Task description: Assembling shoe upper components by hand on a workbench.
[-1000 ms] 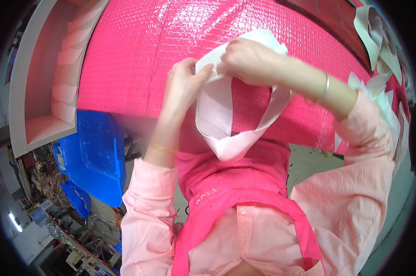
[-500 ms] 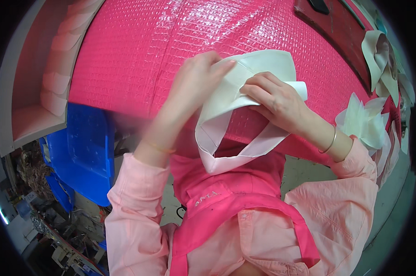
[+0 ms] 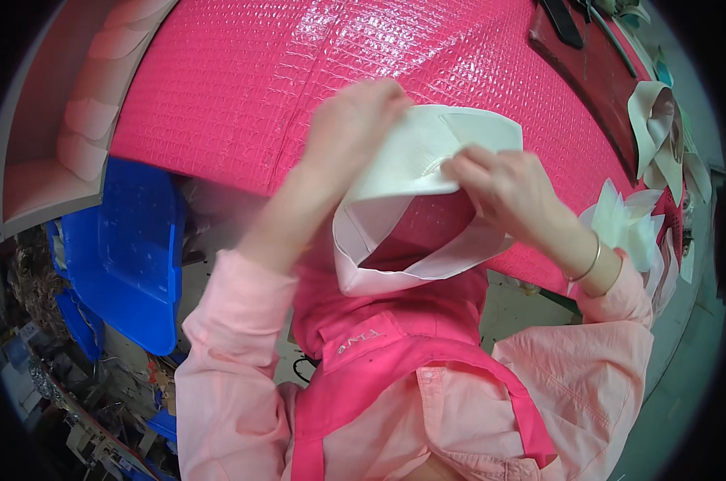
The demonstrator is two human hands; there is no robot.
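Note:
A wide white loop of soft, sheet-like material [image 3: 403,152], with seams and creases, hangs at the near edge of the pink-covered table. My left hand [image 3: 363,112] is closed at the loop's far left edge, its fingers partly blurred. On the other side my right hand [image 3: 499,180] pinches the upper band near a gathered crease, knuckles up. Through the loop's opening the pink cover and apron show. The lower band sags toward my apron [image 3: 379,337]. My fingertips are partly hidden.
A shiny pink cover [image 3: 235,88] spreads over the table. A blue plastic bin [image 3: 130,248] stands at left, below a box with pale petal-shaped pieces [image 3: 86,120]. At right lie white petal-like sheets [image 3: 624,220], curled cream pieces [image 3: 656,132] and a dark red board [image 3: 588,68] with a black object.
My right hand has turned over into a tighter pinch, and the white roll beside it no longer shows. The loop has opened wider. My left hand has shifted slightly along its far edge.

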